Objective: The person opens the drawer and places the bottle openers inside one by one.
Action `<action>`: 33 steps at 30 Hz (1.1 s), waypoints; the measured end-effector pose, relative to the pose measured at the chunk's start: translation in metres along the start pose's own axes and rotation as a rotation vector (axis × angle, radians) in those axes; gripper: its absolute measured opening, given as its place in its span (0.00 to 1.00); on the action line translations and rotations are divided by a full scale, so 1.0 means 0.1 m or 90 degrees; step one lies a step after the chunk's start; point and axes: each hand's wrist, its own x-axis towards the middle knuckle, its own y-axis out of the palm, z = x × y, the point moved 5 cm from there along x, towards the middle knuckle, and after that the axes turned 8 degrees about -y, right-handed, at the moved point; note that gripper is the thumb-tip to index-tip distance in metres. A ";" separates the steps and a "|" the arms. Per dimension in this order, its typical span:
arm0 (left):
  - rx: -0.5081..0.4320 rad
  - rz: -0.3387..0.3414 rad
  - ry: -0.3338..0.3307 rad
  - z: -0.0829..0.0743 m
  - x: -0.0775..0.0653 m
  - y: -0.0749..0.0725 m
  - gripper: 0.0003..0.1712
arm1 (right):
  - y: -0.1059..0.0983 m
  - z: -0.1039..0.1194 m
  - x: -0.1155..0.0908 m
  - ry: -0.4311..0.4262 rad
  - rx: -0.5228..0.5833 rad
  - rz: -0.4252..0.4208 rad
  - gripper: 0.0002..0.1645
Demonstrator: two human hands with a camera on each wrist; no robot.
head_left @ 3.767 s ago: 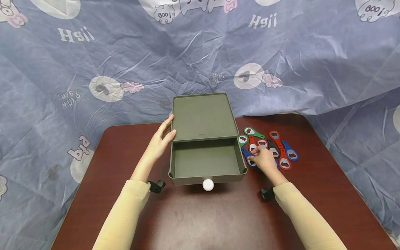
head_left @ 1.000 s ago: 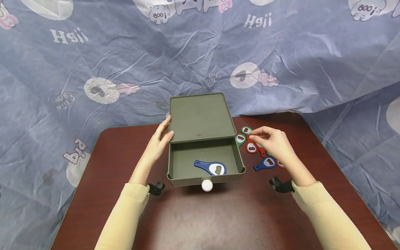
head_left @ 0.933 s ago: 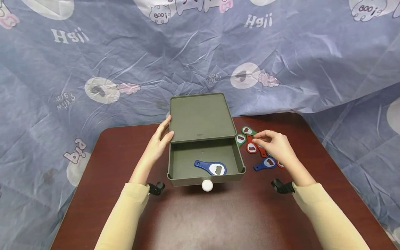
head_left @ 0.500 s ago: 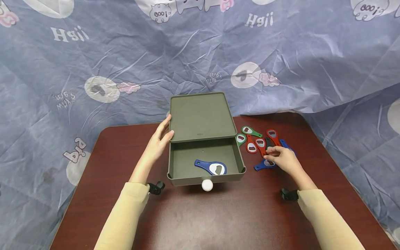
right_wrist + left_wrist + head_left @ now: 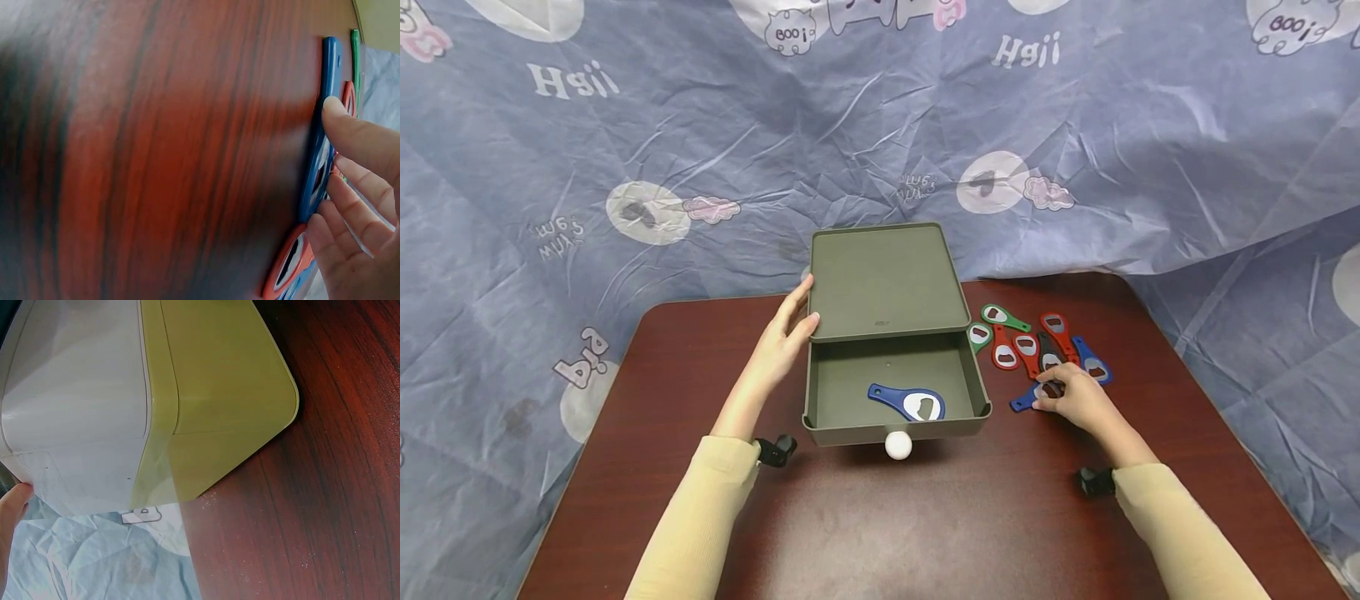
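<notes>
My left hand (image 5: 775,350) rests with extended fingers against the left side of an olive-green box (image 5: 886,279). In the left wrist view a fingertip (image 5: 22,492) touches the box's edge. The box's drawer (image 5: 850,435) is pulled out, with a white round knob (image 5: 898,445) on its front. A blue bottle opener (image 5: 891,395) lies inside the drawer. At the right, my right hand (image 5: 1078,398) pinches another blue bottle opener (image 5: 1022,402) lying on the table. The right wrist view shows the thumb on one edge of this opener (image 5: 330,62) and fingers at the other.
Several more bottle openers lie around the right hand: green ones (image 5: 1004,317), red ones (image 5: 1057,331), a black one (image 5: 1047,354) and a blue one (image 5: 1093,363). The dark red-brown table (image 5: 910,525) ends at a patterned blue cloth (image 5: 865,142) behind the box.
A blue bottle opener has come to lie in the drawer since the oldest frame. My right hand has moved from above the red and green openers down to another blue one. The left hand stays put.
</notes>
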 end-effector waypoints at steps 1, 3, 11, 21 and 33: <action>0.002 0.000 -0.001 0.00 0.00 0.00 0.34 | 0.00 0.00 0.01 0.000 -0.001 0.000 0.27; 0.002 -0.002 -0.004 0.01 0.00 -0.01 0.34 | 0.00 -0.01 0.02 0.004 -0.003 0.002 0.27; 0.000 -0.006 -0.001 0.01 0.01 -0.02 0.34 | 0.01 -0.07 0.08 0.044 -0.003 0.028 0.29; -0.005 -0.006 -0.004 0.02 -0.01 -0.03 0.34 | 0.08 -0.10 0.10 0.072 0.012 0.090 0.30; 0.000 0.003 -0.005 0.02 0.02 -0.02 0.33 | 0.04 0.10 0.04 0.068 0.087 0.098 0.14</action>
